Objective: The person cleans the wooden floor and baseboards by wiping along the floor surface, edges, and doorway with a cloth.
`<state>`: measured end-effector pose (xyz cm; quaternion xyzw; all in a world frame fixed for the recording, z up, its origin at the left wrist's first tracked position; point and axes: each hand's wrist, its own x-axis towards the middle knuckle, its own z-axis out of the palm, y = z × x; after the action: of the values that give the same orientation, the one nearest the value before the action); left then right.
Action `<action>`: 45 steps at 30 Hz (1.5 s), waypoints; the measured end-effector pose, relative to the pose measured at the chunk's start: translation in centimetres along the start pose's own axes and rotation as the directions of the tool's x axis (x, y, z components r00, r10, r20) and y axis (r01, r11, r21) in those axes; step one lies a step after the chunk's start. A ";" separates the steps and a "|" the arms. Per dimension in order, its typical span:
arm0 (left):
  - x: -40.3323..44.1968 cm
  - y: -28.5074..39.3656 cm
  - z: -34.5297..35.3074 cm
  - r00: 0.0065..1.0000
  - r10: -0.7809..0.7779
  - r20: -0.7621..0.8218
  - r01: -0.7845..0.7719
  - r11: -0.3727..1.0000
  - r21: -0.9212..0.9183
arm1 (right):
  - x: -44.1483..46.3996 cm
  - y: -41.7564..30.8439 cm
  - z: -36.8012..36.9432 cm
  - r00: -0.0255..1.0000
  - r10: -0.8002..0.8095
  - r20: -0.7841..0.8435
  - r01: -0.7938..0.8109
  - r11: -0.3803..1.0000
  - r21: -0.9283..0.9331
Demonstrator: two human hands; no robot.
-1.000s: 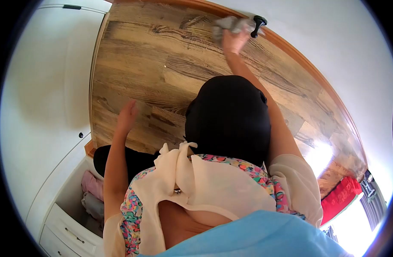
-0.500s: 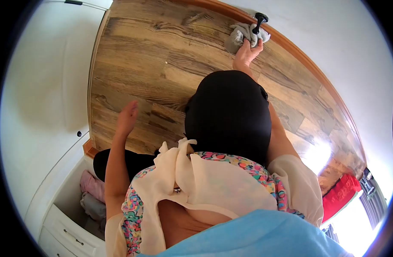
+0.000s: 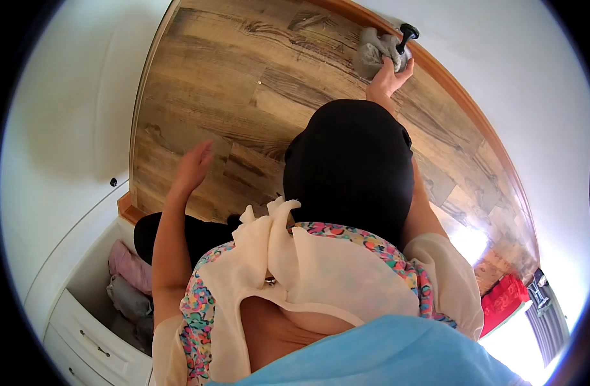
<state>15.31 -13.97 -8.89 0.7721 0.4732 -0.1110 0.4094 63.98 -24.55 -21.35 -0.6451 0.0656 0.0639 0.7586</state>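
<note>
My right hand (image 3: 390, 78) reaches far forward, past my knee, and grips a bunched grey cloth (image 3: 374, 55) against the wooden floor (image 3: 198, 71). Thumb and fingers press into the near side of the cloth. A small black door stopper (image 3: 406, 38) stands right beside the cloth, close to the wall. Over the floor at the left, my left hand (image 3: 195, 165) hangs with its fingers stretched out, holding nothing. My black-clad knee (image 3: 349, 167) lies between the two arms.
A brown baseboard (image 3: 459, 87) runs along the white wall at the right. White cabinet doors (image 3: 70, 109) stand at the left, above an open drawer (image 3: 92, 338) near folded pink and grey fabric (image 3: 129, 267). A red item (image 3: 504, 301) lies at the lower right.
The view has shifted slightly, so floor items sit further right. My right hand stays on the grey cloth, which looks more bunched by the door stopper. My left hand has risen slightly.
</note>
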 end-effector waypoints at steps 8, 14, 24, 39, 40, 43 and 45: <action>-0.1 1.0 -0.5 0.998 -0.066 0.008 0.066 0.997 -0.048 | 1.3 -0.9 -0.7 0.994 0.106 -0.006 -0.106 0.987 -0.120; -0.8 2.2 -0.9 0.999 -0.036 0.005 0.036 0.999 -0.039 | 2.8 -2.6 -4.4 0.992 -0.009 -0.125 0.001 0.998 -0.066; 0.3 3.3 -0.7 0.995 -0.071 0.064 0.069 0.997 0.026 | 4.8 -0.8 -0.3 0.951 -0.283 0.125 0.273 0.580 -0.768; 1.9 1.8 0.4 0.991 -0.061 0.120 0.054 0.997 0.058 | 3.5 3.2 3.7 0.948 -0.250 0.196 0.270 0.959 -0.083; 1.8 1.8 0.4 0.991 -0.059 0.121 0.052 0.997 0.061 | 3.4 4.0 4.6 0.959 -0.206 0.194 0.226 0.970 -0.086; 1.6 1.7 0.5 0.991 -0.078 0.104 0.073 0.996 0.050 | 0.4 1.8 7.2 0.972 -0.115 0.207 0.159 0.964 -0.212; 1.7 0.9 0.3 0.992 -0.071 0.103 0.059 0.992 0.114 | -1.1 -0.8 9.0 0.989 -0.067 0.129 0.088 0.981 -0.171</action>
<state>17.04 -13.29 -9.53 0.7708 0.4688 -0.1915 0.3866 63.19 -15.86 -18.94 -0.7066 -0.0122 0.0793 0.7030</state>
